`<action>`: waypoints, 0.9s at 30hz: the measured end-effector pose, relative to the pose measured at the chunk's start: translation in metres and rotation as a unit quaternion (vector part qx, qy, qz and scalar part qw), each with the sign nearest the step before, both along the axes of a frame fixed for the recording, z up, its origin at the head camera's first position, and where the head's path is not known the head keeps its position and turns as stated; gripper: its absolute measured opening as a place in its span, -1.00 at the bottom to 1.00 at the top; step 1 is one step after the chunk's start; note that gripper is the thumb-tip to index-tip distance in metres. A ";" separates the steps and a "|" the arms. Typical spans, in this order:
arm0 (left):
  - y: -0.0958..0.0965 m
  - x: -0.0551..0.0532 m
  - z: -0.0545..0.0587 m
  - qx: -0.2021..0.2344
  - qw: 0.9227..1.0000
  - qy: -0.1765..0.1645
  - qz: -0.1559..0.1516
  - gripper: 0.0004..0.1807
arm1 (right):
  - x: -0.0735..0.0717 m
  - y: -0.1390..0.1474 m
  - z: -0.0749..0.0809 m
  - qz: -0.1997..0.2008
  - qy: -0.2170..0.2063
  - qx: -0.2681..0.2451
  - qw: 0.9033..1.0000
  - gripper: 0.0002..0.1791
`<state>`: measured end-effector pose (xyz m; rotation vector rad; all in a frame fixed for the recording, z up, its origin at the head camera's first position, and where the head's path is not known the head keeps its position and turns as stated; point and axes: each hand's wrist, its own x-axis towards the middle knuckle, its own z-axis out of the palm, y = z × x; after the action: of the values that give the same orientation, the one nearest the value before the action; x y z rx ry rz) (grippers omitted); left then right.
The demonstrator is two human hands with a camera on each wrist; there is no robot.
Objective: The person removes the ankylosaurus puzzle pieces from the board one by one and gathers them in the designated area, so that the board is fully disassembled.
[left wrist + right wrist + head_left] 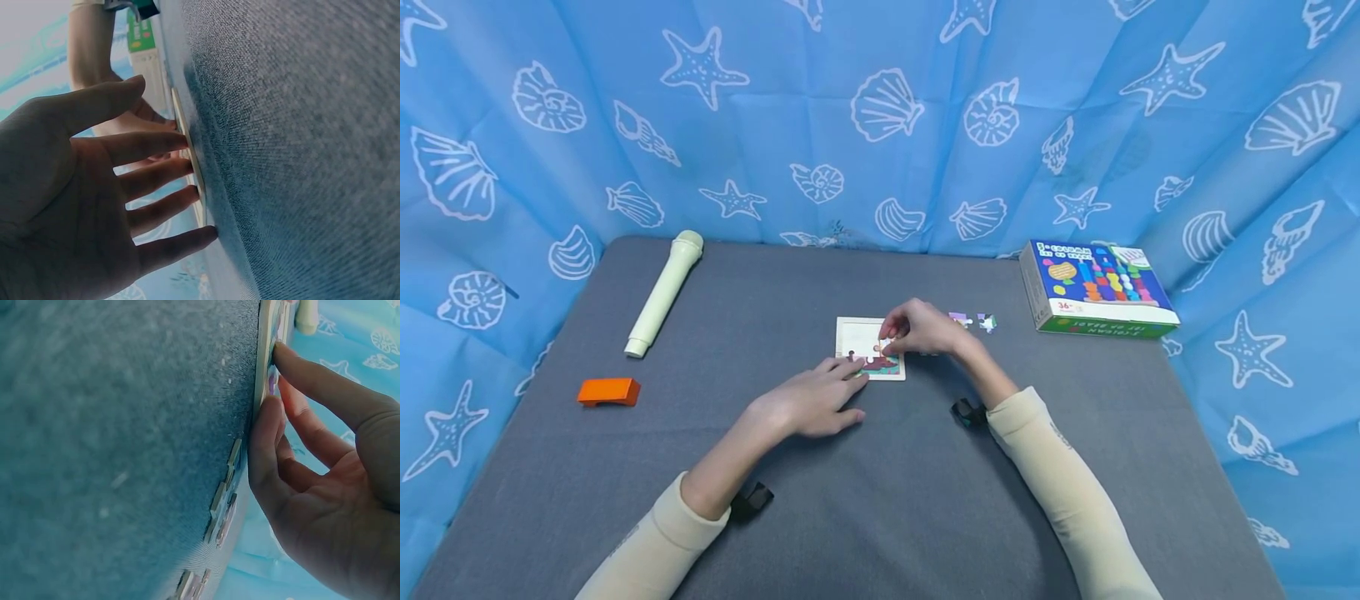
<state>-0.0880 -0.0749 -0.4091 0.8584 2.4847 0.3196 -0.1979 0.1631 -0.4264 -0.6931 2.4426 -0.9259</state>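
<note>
One tray, partly filled

I judge this the fitting step: at mid-frame, my right hand pinches a piece at the tray, fingers nearly closed. My left hand holds nothing, fingers straight and spread at the tray's lower-left corner. Next calls for aligning the piece, then pressing it flat. Loose pieces to the right are thin, lobed; the grey cloth looks coarse-woven.

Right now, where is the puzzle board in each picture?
Head view: the puzzle board is near the middle.
Left wrist view: the puzzle board is near the middle, a thin slanted strip by the left hand.
Right wrist view: the puzzle board is at the top, right of the middle.
Shared landmark: the right hand, in all three.
</note>
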 end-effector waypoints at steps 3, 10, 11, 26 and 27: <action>0.001 0.000 0.000 -0.003 1.000 -0.001 -0.002 -0.26 | 0.003 0.000 0.002 0.000 0.015 0.002 1.000 -0.84; 0.001 0.001 0.001 -0.011 1.000 0.001 -0.003 -0.26 | 0.007 0.003 0.003 0.007 0.022 -0.028 0.999 -0.85; 0.001 0.001 0.001 -0.011 1.000 0.001 -0.002 -0.26 | 0.007 0.004 0.003 0.009 0.021 -0.031 0.999 -0.84; 0.000 0.002 0.000 -0.005 1.000 -0.001 0.004 -0.26 | 0.011 0.012 0.005 0.019 0.002 -0.057 0.998 -0.87; 0.000 0.002 -0.001 -0.007 1.000 -0.001 0.004 -0.26 | 0.011 0.014 0.005 0.015 -0.006 -0.067 0.998 -0.86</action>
<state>-0.0860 -0.0748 -0.4097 0.8430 2.4850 0.3060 -0.1868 0.1770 -0.4218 -0.7652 2.3694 -1.0875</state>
